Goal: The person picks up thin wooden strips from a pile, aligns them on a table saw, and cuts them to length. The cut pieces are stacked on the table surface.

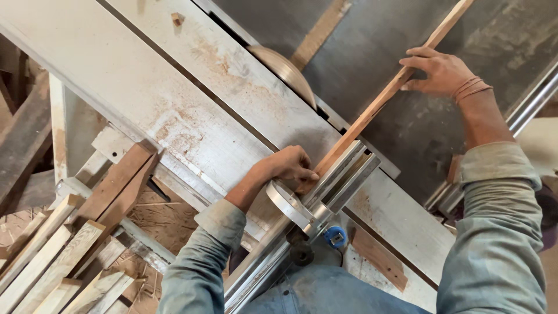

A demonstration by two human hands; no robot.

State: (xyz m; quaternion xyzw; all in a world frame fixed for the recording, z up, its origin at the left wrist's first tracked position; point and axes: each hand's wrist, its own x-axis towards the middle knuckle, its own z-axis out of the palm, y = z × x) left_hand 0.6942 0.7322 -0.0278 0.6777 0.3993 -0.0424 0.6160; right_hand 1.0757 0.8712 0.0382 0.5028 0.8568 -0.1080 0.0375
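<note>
On my feed, a round steel saw blade (286, 71) rises through a slot in the pale, sawdust-stained grey machine table (174, 87). To the blade's far side I see a darker grey metal table surface (407, 122) with a light brown wooden plank (318, 32) lying on it near the top edge. A curved silver aluminium gauge plate (289, 204) sits on the long silver metal rail (261, 267), and just below it are a small blue plastic knob (335, 236) and a black knob (301, 253). At lower left I make out a stack of pale cut wooden sticks (52, 261) over sawdust and shavings (165, 218).
</note>
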